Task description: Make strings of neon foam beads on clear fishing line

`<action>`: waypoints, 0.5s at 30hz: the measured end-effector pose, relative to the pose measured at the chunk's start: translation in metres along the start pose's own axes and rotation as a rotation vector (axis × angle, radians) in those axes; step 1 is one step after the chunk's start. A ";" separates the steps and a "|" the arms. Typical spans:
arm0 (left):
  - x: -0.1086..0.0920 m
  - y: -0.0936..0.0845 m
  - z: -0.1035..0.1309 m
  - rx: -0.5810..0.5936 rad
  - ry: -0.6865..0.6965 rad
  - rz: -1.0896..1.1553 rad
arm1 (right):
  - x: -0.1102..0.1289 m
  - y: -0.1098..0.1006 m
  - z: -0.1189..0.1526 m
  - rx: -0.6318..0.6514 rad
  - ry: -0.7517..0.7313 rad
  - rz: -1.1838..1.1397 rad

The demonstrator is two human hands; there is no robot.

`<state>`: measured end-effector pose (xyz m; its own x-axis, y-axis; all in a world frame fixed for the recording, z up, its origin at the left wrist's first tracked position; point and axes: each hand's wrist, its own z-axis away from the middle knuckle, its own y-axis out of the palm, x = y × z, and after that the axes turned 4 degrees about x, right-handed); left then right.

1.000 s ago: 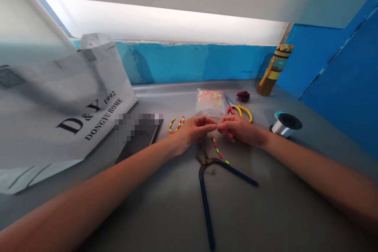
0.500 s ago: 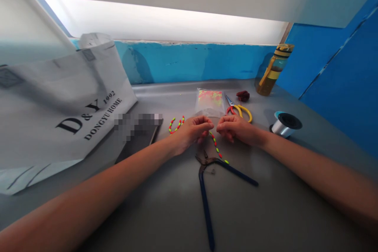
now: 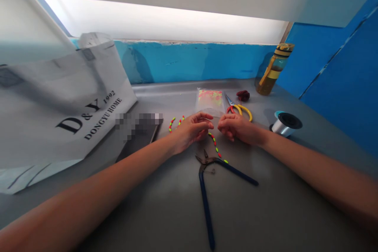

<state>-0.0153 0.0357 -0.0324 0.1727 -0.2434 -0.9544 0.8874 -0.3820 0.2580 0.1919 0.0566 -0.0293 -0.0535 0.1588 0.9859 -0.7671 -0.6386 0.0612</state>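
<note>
To your left, a white printed bag [image 3: 59,114] stands on the grey worktop [image 3: 165,208]. A strand of red and yellow-green oval beads [image 3: 215,143] shows on both sides of your loosely curled left hand [image 3: 193,129], its near end by blue-handled metal pliers [image 3: 202,168]. Your right hand [image 3: 238,129], fingers bent, is just beside the left; whether either pinches anything, I cannot tell. Farther right sits a black-rimmed silvery spool [image 3: 282,127].
</note>
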 end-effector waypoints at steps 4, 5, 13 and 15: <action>0.000 0.000 0.001 0.028 -0.026 -0.041 | 0.001 0.001 0.001 0.007 -0.009 0.020; -0.001 0.000 0.001 0.023 -0.033 -0.043 | 0.001 0.001 0.001 0.010 -0.010 0.030; -0.001 0.001 0.002 0.073 -0.041 -0.057 | -0.004 -0.001 -0.001 0.007 -0.018 0.078; -0.002 0.002 0.002 0.068 -0.039 -0.029 | -0.003 0.000 -0.001 -0.006 -0.014 0.037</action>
<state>-0.0149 0.0339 -0.0299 0.1295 -0.2660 -0.9552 0.8606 -0.4485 0.2415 0.1910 0.0571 -0.0325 -0.0728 0.1246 0.9895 -0.7683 -0.6396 0.0240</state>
